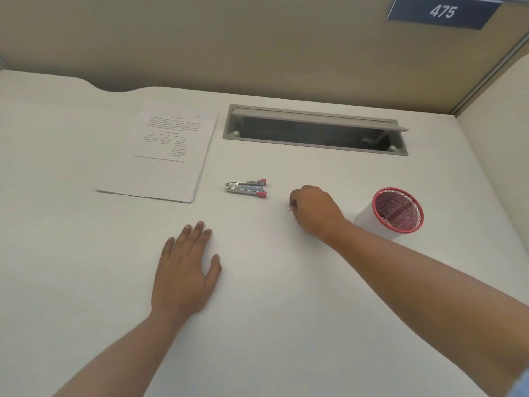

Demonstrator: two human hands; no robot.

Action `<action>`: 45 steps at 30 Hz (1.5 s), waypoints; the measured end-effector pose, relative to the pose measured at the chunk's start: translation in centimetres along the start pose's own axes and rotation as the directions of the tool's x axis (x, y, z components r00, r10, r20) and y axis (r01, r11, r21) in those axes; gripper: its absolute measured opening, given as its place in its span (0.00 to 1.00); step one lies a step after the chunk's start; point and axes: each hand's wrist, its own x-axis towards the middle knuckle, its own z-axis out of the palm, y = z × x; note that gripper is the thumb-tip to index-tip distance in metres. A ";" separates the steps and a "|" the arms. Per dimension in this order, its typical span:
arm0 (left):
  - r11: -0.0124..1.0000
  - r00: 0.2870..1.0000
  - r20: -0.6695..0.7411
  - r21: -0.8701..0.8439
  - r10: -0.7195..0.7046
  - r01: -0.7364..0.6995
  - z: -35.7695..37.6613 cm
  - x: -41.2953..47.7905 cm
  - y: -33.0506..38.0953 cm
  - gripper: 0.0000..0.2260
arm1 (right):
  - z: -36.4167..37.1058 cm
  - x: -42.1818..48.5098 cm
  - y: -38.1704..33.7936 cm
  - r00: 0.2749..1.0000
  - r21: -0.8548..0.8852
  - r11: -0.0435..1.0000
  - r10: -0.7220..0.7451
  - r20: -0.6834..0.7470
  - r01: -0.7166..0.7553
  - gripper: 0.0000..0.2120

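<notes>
A person's left hand point(184, 270) lay flat with fingers straight on the white desk point(286, 325), while the right hand point(315, 210) curled its fingers down onto a tiny speck point(290, 208), grip impossible to tell, between the pink-tipped stapler point(246, 188) and a red mesh cup point(398, 210).

The number "475" is printed in white slanted digits on a dark blue sign point(443, 11) fixed high on the beige partition point(257, 38). Printed lines are seen on the top sheet of the paper stack point(160, 173) laid on the surface point(272, 282), but they are turned away and too small to be read.
</notes>
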 end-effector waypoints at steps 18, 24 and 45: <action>1.000 1.000 -0.004 -0.009 -0.013 0.013 0.0 0.0 0.1 0.28 | -2.2 -1.0 1.5 0.868 0.793 0.429 0.437 0.237 -0.432 0.04; 1.000 1.000 0.006 -0.015 -0.016 0.016 -0.1 0.1 0.0 0.29 | -4.2 -2.8 1.0 0.827 0.924 -0.121 0.415 0.379 -0.363 0.03; 1.000 1.000 0.018 -0.006 -0.018 0.018 0.0 0.0 -0.1 0.30 | -14.2 -9.2 11.6 0.872 0.801 0.486 0.481 0.089 -0.350 0.03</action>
